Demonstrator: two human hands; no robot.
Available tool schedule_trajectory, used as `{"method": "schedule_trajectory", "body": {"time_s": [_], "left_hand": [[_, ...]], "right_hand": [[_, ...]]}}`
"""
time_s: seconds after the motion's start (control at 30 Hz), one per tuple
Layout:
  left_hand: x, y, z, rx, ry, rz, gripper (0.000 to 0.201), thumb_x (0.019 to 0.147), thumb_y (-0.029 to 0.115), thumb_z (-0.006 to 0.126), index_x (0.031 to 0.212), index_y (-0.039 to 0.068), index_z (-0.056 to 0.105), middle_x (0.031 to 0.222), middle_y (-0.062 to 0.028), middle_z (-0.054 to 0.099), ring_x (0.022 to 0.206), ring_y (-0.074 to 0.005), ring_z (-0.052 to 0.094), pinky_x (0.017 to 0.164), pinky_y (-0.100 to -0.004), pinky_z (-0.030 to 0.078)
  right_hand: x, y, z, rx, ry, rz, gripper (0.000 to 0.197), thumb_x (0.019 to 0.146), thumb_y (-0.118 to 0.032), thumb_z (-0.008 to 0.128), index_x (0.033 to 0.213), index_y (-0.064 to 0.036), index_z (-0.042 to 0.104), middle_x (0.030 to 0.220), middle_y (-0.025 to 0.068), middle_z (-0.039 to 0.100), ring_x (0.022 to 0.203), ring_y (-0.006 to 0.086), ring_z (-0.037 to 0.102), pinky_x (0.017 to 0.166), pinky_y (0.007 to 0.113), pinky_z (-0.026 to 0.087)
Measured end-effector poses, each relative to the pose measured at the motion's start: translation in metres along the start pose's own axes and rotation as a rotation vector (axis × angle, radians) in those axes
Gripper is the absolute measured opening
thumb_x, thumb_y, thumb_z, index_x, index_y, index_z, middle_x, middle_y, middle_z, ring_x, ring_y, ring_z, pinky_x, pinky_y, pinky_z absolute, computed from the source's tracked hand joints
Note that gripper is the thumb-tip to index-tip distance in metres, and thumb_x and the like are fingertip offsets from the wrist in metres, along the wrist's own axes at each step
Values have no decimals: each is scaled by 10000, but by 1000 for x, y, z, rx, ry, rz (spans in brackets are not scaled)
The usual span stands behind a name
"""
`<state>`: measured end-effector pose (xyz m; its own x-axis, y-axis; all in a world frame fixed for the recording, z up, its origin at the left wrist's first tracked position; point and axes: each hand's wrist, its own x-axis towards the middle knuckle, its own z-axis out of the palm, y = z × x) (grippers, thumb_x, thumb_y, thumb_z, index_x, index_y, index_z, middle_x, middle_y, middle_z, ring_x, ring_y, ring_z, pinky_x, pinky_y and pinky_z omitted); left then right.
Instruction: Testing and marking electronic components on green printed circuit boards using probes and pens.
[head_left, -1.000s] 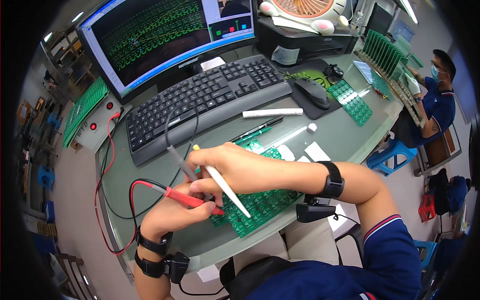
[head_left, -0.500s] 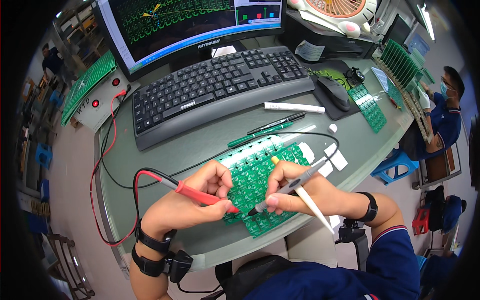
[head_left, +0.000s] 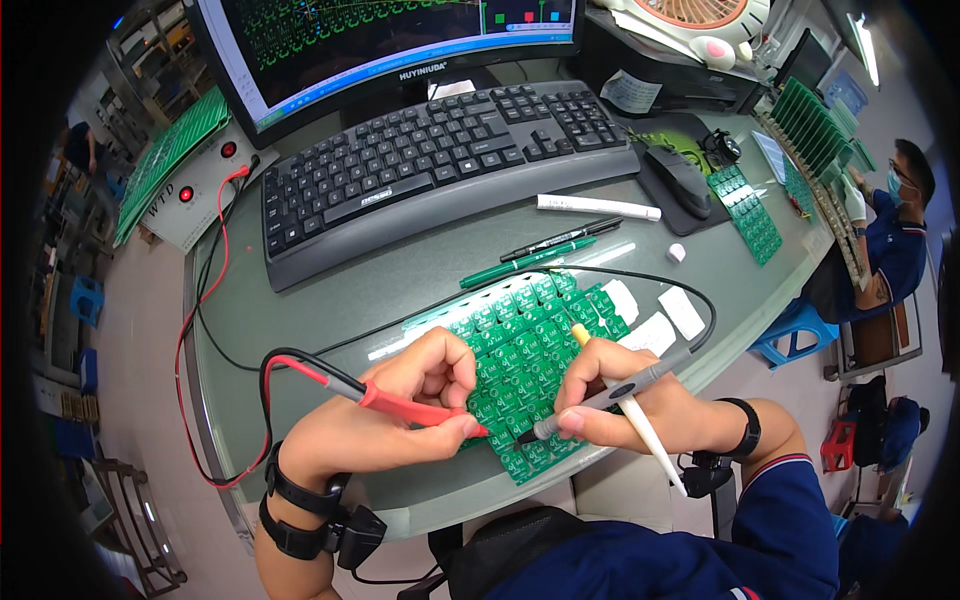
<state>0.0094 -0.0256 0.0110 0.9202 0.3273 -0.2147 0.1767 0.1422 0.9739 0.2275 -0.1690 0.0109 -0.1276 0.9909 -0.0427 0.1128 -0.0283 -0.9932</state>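
Freshly parted, the left hand grasping a red probe and the right hand grasping a grey probe and white stick apparently brought both tips within reach of the green board, five o'clock from the keyboard.

Circuit panel before keyboard — mouse right.

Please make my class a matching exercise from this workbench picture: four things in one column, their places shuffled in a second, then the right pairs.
Things:
1. red test probe
2. grey test probe
3. computer mouse
4. green pen

Places:
A. on the dark mouse pad
B. in the right hand
C. alongside a black pen
D. in the left hand

Pairs: 1-D, 2-B, 3-A, 4-C
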Motion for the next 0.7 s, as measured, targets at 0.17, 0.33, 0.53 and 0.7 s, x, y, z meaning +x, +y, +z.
{"method": "schedule_trajectory", "body": {"time_s": [0.17,0.33,0.53,0.7], "left_hand": [[0,-1,0,-11,-14,14,257,788,35,642,947,72,443,824,26,464,719,-32,433,624,-188,380],[1,-3,-1,7,-18,27,254,789,38,641,943,74,442,825,24,466,722,-33,435,626,-191,381],[0,-3,0,22,-18,28,256,790,48,645,942,75,441,823,23,468,720,-37,438,624,-195,382],[0,0,-3,35,-60,-7,294,799,39,655,970,59,416,901,-28,481,794,-89,514,753,-257,460]], "right_hand": [[2,6,2,-71,27,-65,190,845,-112,695,903,-39,529,822,29,591,734,85,550,623,241,448],[3,12,3,-36,50,-56,203,847,-133,702,903,-45,528,818,32,595,711,81,552,601,245,447],[4,11,2,-122,43,-103,204,843,-132,705,894,-44,528,799,31,601,676,82,555,576,242,445],[4,9,2,-177,38,-115,210,840,-135,710,886,-45,526,792,34,609,668,90,573,566,247,450]]}}
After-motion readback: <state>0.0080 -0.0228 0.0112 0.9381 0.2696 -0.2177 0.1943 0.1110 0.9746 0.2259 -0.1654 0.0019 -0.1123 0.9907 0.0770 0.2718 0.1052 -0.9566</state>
